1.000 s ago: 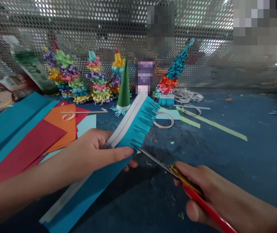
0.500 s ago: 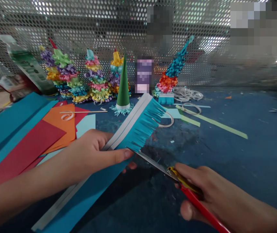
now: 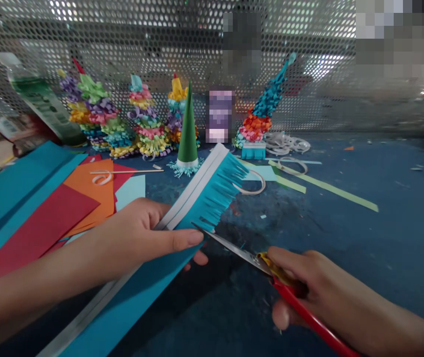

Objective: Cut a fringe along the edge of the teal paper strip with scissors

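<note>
1. Grip, left: your left hand (image 3: 133,235) is closed on the teal paper strip (image 3: 212,198), thumb on top and fingers beneath it.
2. Grip, right: your right hand (image 3: 319,292) is closed around the red-and-yellow handles of the scissors (image 3: 236,250). You cannot confirm from this view how far the blades are open.
3. Location of work: you hold the strip tilted above the table, running from the bottom of the view up towards the green paper cone (image 3: 188,134). A white band runs along its upper edge, and its other edge is cut into a fringe. The scissors tip is at that edge, just beside your left thumb.
4. Left of your hands: sheets of teal, red and orange card (image 3: 89,193) lie overlapped on the dark blue table (image 3: 356,248), with a wooden skewer (image 3: 126,171) across them.
5. Beyond the strip: a row of fringed paper trees (image 3: 148,124) stands against a perforated metal screen (image 3: 123,44).
6. Right of the strip: white paper curls (image 3: 286,144) and a pale green paper strip (image 3: 327,186) lie on the table, among scattered scraps.
</note>
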Action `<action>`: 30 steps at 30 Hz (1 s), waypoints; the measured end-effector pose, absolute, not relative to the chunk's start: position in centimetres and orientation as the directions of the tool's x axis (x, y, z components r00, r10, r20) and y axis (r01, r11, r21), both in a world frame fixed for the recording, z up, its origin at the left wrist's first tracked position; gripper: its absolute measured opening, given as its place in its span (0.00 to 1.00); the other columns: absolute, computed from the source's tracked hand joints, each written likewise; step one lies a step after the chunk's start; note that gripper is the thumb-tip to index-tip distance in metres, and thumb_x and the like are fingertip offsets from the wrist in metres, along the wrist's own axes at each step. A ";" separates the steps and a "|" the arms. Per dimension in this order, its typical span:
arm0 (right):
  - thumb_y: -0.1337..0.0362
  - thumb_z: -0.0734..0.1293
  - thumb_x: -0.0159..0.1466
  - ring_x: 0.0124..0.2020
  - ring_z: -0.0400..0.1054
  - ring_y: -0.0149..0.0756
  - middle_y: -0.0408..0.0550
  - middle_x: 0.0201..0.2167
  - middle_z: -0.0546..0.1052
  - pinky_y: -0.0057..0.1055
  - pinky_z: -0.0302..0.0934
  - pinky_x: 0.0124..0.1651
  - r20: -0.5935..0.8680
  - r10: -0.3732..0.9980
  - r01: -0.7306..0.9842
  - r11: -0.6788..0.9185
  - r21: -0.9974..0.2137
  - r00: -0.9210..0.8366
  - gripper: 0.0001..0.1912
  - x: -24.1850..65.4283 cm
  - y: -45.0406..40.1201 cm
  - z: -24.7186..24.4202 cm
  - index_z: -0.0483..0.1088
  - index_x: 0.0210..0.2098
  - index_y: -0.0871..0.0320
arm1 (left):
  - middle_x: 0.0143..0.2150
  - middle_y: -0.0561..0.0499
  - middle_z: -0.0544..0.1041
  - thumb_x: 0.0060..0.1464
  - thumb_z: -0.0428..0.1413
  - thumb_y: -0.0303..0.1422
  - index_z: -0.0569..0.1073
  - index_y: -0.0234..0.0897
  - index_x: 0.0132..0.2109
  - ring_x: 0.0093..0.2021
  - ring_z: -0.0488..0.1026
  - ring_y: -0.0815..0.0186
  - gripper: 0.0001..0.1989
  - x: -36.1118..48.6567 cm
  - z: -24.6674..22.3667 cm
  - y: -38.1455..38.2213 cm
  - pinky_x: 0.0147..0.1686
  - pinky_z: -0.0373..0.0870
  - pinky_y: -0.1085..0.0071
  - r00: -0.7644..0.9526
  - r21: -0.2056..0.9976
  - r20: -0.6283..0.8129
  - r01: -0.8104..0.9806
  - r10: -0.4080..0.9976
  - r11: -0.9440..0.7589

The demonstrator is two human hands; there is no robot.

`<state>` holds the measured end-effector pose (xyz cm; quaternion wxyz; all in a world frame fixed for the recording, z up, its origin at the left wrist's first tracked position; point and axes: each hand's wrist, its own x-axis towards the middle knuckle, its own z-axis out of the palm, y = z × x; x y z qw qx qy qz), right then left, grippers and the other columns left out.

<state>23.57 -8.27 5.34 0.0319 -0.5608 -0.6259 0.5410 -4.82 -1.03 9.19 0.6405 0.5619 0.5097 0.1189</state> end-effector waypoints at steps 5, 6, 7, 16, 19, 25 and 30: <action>0.62 0.71 0.59 0.22 0.71 0.35 0.40 0.24 0.85 0.27 0.58 0.25 -0.564 0.762 0.761 -0.150 -0.631 -0.318 0.13 23.2 -8.1 5.7 0.60 0.28 0.49 | 0.32 0.57 0.89 0.57 0.69 0.39 0.87 0.42 0.33 0.33 0.85 0.67 0.07 -4.7 8.9 -1.1 0.33 0.78 0.80 0.502 0.849 -0.521 0.388 0.691 0.358; 0.62 0.70 0.59 0.23 0.72 0.36 0.40 0.24 0.85 0.27 0.58 0.26 -0.557 0.765 0.760 -0.140 -0.634 -0.323 0.12 23.2 -8.2 5.7 0.60 0.28 0.49 | 0.33 0.57 0.89 0.57 0.69 0.40 0.87 0.43 0.34 0.34 0.85 0.67 0.07 -4.6 8.8 -1.1 0.34 0.78 0.80 0.510 0.851 -0.520 0.376 0.685 0.366; 0.63 0.68 0.60 0.24 0.73 0.37 0.41 0.26 0.86 0.27 0.59 0.26 -0.555 0.761 0.747 -0.143 -0.649 -0.337 0.10 23.3 -8.2 5.7 0.60 0.29 0.49 | 0.33 0.58 0.89 0.57 0.69 0.40 0.87 0.43 0.34 0.34 0.85 0.68 0.07 -4.6 8.7 -1.1 0.34 0.77 0.81 0.512 0.851 -0.521 0.370 0.683 0.373; 0.62 0.65 0.64 0.27 0.78 0.36 0.41 0.31 0.88 0.24 0.63 0.27 -0.557 0.732 0.644 -0.213 -0.735 -0.393 0.06 23.4 -8.3 4.9 0.62 0.31 0.49 | 0.33 0.55 0.89 0.57 0.69 0.44 0.87 0.43 0.34 0.37 0.85 0.64 0.10 -4.7 8.8 -1.4 0.38 0.79 0.78 0.521 0.862 -0.502 0.367 0.691 0.349; 0.65 0.65 0.61 0.24 0.73 0.34 0.40 0.28 0.87 0.24 0.60 0.25 -0.582 0.730 0.673 -0.230 -0.703 -0.358 0.06 23.3 -8.3 5.2 0.62 0.30 0.50 | 0.36 0.56 0.90 0.58 0.69 0.44 0.88 0.44 0.37 0.40 0.86 0.64 0.10 -4.9 8.9 -1.2 0.41 0.78 0.79 0.552 0.872 -0.478 0.394 0.683 0.291; 0.56 0.72 0.60 0.22 0.71 0.35 0.42 0.26 0.83 0.26 0.58 0.23 -0.626 0.694 0.716 -0.228 -0.660 -0.356 0.11 23.6 -8.6 5.7 0.66 0.34 0.51 | 0.31 0.62 0.88 0.58 0.67 0.35 0.87 0.45 0.31 0.34 0.84 0.70 0.07 -4.9 9.1 -0.9 0.36 0.76 0.83 0.531 0.907 -0.404 0.340 0.744 0.250; 0.49 0.74 0.59 0.24 0.71 0.37 0.44 0.27 0.80 0.28 0.60 0.25 -0.608 0.722 0.728 -0.215 -0.650 -0.330 0.17 24.0 -9.0 5.5 0.66 0.33 0.51 | 0.29 0.62 0.87 0.58 0.67 0.34 0.86 0.46 0.28 0.33 0.84 0.69 0.09 -4.5 9.5 -1.0 0.33 0.76 0.83 0.490 0.909 -0.384 0.349 0.783 0.228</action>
